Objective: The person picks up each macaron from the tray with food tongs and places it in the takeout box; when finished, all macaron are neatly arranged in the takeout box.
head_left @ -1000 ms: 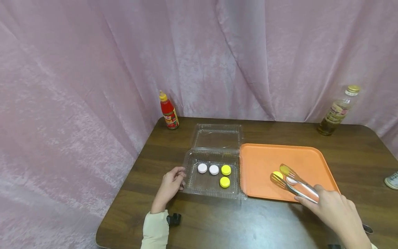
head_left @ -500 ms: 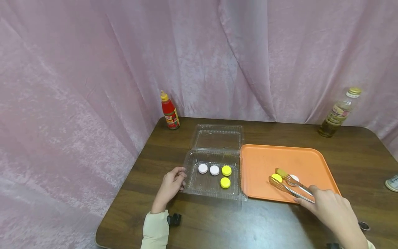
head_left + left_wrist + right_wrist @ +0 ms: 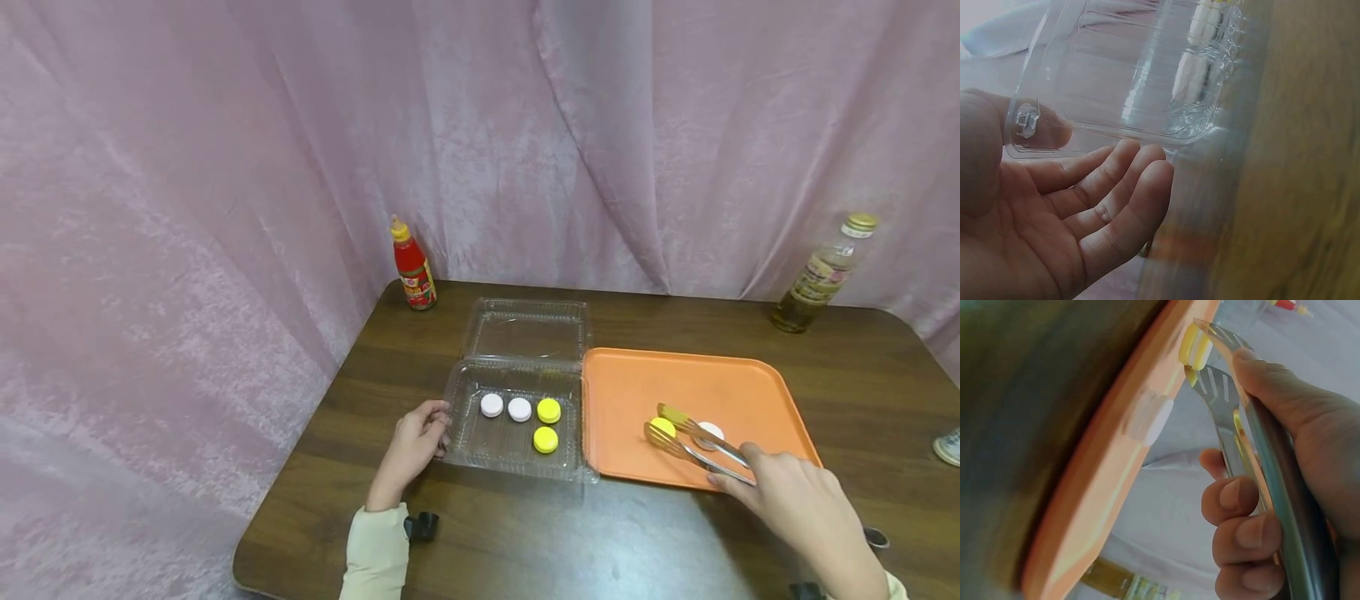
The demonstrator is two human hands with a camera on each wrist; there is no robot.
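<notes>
My left hand (image 3: 412,437) pinches the left rim of a clear plastic clamshell box (image 3: 487,446), whose lid (image 3: 528,337) lies folded back. In the left wrist view, the thumb shows through the plastic. Inside the box are two white macarons (image 3: 491,405) and two yellow macarons (image 3: 548,410). My right hand (image 3: 798,496) grips metal serving tongs (image 3: 1272,469) over the orange tray (image 3: 615,383). The tongs' slotted tips stand on either side of a yellow macaron (image 3: 1196,349) on the tray. A white macaron (image 3: 1159,419) sits beside it, partly behind a tong arm in the head view.
A red sauce bottle (image 3: 414,271) stands at the back left of the brown table (image 3: 337,492). Toward the back right is an oil bottle (image 3: 817,279). A white container (image 3: 948,447) shows at the right edge. Pink curtains (image 3: 480,150) hang behind.
The tongs and right hand have shifted slightly left, and the tips have come closer together around the yellow macaron. My left hand stays at the box rim.
</notes>
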